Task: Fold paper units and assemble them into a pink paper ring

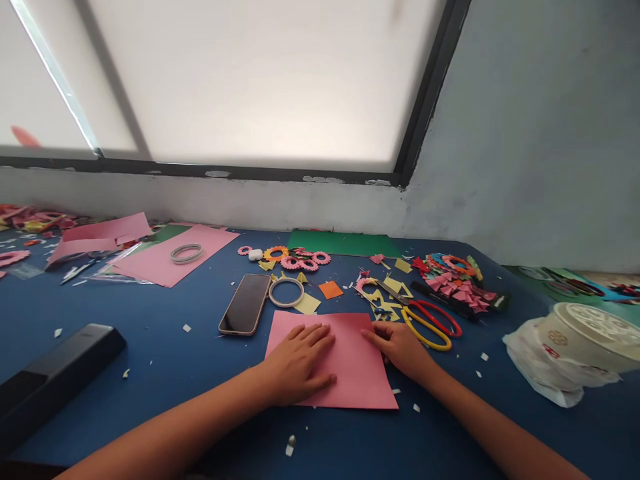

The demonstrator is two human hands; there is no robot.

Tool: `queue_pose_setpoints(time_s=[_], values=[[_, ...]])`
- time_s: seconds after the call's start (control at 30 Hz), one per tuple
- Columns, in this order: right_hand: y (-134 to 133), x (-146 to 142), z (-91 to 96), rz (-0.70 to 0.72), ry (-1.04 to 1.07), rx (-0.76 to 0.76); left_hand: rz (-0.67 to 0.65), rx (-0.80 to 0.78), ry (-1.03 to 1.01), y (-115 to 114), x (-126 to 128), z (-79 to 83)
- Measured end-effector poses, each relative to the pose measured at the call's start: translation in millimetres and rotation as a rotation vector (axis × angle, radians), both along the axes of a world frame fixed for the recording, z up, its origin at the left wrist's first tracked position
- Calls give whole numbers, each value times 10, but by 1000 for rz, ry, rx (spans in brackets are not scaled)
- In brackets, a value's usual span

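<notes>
A pink sheet of paper (353,383) lies on the blue table in front of me. My left hand (301,363) rests flat on its left half, fingers stretched out. At the upper right edge of the sheet, my right hand (400,345) pinches the paper between thumb and fingers; part of those fingers is hidden. Just beyond the right hand lie scissors (431,321) with red and yellow handles. A roll of tape (286,291), a small orange paper square (331,289) and a phone (245,305) lie past the sheet's far edge.
Paper rings (300,260) and a pile of pink cut pieces (463,290) lie farther back. More pink sheets (165,263) bear another tape roll (187,253). At left is a long black object (60,380); at right, a lidded tub (590,337) in a white bag.
</notes>
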State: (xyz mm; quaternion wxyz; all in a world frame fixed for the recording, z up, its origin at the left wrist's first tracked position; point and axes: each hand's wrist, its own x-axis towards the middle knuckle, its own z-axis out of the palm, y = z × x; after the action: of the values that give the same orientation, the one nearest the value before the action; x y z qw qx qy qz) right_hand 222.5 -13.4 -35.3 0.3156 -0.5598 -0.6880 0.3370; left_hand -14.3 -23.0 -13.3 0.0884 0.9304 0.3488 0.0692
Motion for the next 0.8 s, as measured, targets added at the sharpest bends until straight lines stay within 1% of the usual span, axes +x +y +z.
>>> queue_pose_setpoints(time_s=[0.07, 0.13, 0.3, 0.33, 0.4, 0.5, 0.67, 0.8], values=[[-1, 1, -7, 3, -13, 11, 37, 4, 17, 69, -42, 3], [2, 2, -13, 5, -24, 18, 115, 32, 32, 214, -149, 42], [5, 8, -10, 11, -44, 30, 512, 167, 49, 725, -663, 196], [4, 11, -8, 16, -45, 29, 567, 169, 68, 796, -757, 214], [2, 16, -4, 26, -44, 26, 621, 143, 117, 875, -888, 237], [3, 22, -5, 33, -41, 30, 624, 100, 182, 871, -935, 277], [5, 20, -1, 38, -44, 44, 618, 40, 254, 741, -904, 403], [-2, 20, 14, 45, -51, 61, 637, -14, 295, 640, -984, 485]])
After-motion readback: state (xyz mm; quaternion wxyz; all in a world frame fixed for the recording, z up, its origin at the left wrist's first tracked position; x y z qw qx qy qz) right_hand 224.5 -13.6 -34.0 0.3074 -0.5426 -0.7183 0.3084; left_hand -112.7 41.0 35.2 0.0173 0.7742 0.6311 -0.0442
